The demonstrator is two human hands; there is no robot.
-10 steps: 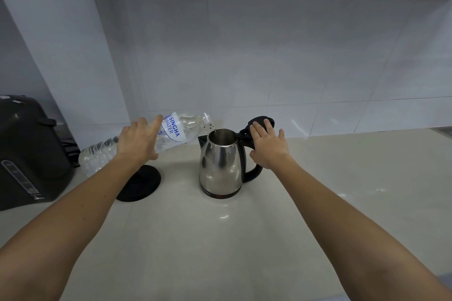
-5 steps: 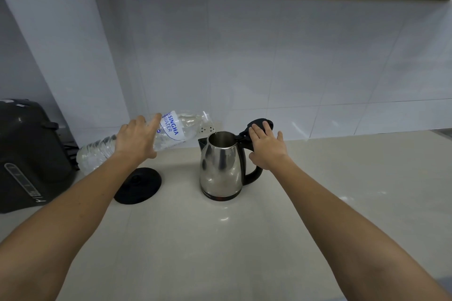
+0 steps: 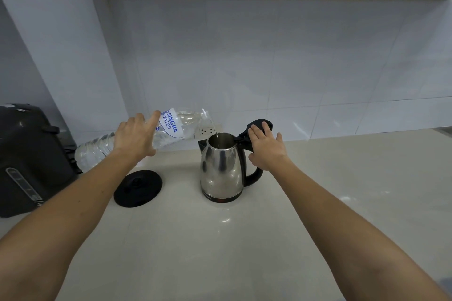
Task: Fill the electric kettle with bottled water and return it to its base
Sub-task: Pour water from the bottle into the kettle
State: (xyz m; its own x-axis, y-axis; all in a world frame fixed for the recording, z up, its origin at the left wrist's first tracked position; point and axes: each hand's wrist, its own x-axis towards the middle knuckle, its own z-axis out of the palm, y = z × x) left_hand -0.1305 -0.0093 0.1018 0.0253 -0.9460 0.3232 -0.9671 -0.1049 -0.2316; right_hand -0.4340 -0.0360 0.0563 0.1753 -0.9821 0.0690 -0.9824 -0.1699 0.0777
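Kettle (image 3: 221, 168): steel body standing upright on the pale counter (image 3: 244, 252), off its base; long axis vertical, spout toward the tiled wall (image 3: 269, 61), black handle on the side away from the base.
Kettle lid (image 3: 259, 124): black, swung up and back above the handle, leaving the mouth open.
Base (image 3: 138, 188): round black disc lying flat on the counter, near the kettle on its spout-left side, apart from it.
Bottle (image 3: 168, 129): clear plastic with a white-and-blue label, tipped close to horizontal; long axis runs from its bottom end, out past the base and low, up to the neck, which sits just above the kettle's mouth. A thin stream of water falls from the neck into the opening.
Left hand (image 3: 135, 137): wrapped around the bottle's middle, fingers curled over the top beside the label, thumb underneath; a firm grasp.
Right hand (image 3: 265, 145): laid over the top of the kettle's handle, fingers stretched nearly straight and slightly spread, tips touching the raised lid; palm down, not curled around anything that can be seen.
Black appliance (image 3: 27, 161): bulky, with a front control strip, standing on the far side of the base from the kettle.
Wall socket (image 3: 206, 131): white, on the wall just behind the kettle's spout, partly behind the bottle's neck.
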